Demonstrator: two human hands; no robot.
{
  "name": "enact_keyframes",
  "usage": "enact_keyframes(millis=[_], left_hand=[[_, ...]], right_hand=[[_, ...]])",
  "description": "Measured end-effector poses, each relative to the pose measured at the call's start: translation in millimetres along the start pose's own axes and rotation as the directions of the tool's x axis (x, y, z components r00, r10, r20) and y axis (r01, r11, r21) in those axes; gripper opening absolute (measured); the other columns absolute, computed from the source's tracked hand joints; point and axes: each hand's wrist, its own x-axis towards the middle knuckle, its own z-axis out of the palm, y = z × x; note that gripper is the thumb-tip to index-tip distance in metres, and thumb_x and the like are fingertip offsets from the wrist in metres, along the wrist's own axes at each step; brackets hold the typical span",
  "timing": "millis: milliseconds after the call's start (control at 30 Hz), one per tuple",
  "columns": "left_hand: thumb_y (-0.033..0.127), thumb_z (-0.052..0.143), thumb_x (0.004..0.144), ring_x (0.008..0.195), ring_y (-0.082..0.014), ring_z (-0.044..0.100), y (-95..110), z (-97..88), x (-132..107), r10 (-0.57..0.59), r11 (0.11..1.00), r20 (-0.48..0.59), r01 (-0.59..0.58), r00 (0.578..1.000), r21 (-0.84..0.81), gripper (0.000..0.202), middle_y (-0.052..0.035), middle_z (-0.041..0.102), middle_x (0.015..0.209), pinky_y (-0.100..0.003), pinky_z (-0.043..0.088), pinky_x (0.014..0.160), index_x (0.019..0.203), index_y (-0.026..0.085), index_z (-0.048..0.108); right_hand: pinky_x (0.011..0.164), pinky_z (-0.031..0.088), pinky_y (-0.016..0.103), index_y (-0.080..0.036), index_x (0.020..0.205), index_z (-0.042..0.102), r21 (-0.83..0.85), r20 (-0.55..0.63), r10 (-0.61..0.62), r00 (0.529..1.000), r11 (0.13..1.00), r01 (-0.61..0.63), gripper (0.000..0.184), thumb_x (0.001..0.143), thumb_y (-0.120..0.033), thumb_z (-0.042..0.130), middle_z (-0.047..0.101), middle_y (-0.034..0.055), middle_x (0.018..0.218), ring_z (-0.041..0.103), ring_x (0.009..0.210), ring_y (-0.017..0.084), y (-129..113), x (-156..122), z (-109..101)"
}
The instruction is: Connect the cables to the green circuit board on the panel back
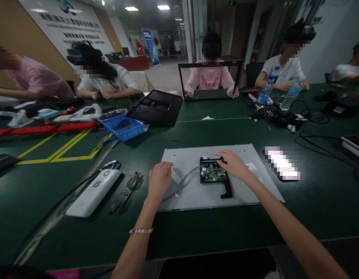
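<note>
Head view: on desk [179, 133], white device [90, 195] and glasses [128, 189]; loosely curled left grip [159, 179] over left side of gray panel [194, 197], cannot tell if holding anything; gray cables [185, 179]; circuit board [213, 174] in black bracket [227, 189], on panel; slightly parted right grip [235, 166] at bracket's upper right corner, cannot tell if clasping.

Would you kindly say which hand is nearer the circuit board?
Right: the right hand is by the circuit board at upper right; the left hand is farther off, leftward.

Green circuit board [213, 175] in black bracket [227, 191], flat on pale panel [194, 198]
</note>
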Motion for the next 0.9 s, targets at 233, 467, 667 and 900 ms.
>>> enact_keyframes(millis=[233, 467, 667, 900], left_hand=[[0.019, 0.043, 0.087, 0.098, -0.0221, 0.054, 5, 2.1, -3, 0.024, 1.0, 0.019, -0.025, 1.0, 0.011, 0.021, -0.0049, 0.061, 0.105, -0.037, 0.039, 0.087, 0.096, 0.022, 0.061], [0.021, 0.043, 0.088, 0.101, -0.0237, 0.053, 12, -0.4, -5, 0.052, 0.998, 0.031, -0.053, 0.998, 0.021, 0.02, -0.0065, 0.061, 0.105, -0.039, 0.038, 0.086, 0.095, 0.021, 0.062], [0.02, 0.043, 0.088, 0.099, -0.0249, 0.054, 15, -2.0, -6, 0.068, 0.998, 0.024, -0.068, 0.997, 0.005, 0.02, -0.0077, 0.061, 0.103, -0.041, 0.038, 0.086, 0.094, 0.021, 0.062], [0.022, 0.043, 0.088, 0.101, -0.0221, 0.053, 20, -0.6, -3, 0.117, 0.99, -0.004, -0.117, 0.993, -0.076, 0.021, -0.0059, 0.061, 0.105, -0.039, 0.038, 0.092, 0.1, 0.02, 0.06]], right_hand=[[0.092, 0.039, 0.029, -0.017, 0.106, 0.064, -0.097, 0.182, 0.008, 0.983, 0.995, 0.01, 0.025, 0.086, -0.021, 0.05, 0.064, 0.0096, 0.108, 0.056, 0.103, 0.019, -23, 37, 29], [0.083, 0.041, 0.026, -0.018, 0.095, 0.067, -0.188, 0.139, 0.057, 0.989, 0.982, -0.03, 0.024, 0.09, -0.019, 0.044, 0.066, 0.0078, 0.099, 0.057, 0.096, 0.018, -25, 38, 37], [0.081, 0.043, 0.031, -0.021, 0.095, 0.067, -0.256, -0.031, 0.084, 0.996, 0.963, -0.089, 0.025, 0.091, -0.021, 0.043, 0.064, 0.0086, 0.1, 0.056, 0.094, 0.021, -6, 30, 8], [0.089, 0.041, 0.037, -0.018, 0.097, 0.068, -0.282, -0.108, 0.197, 0.975, 0.934, -0.22, 0.028, 0.085, -0.012, 0.044, 0.063, 0.0129, 0.103, 0.054, 0.099, 0.025, 44, -8, -9]])
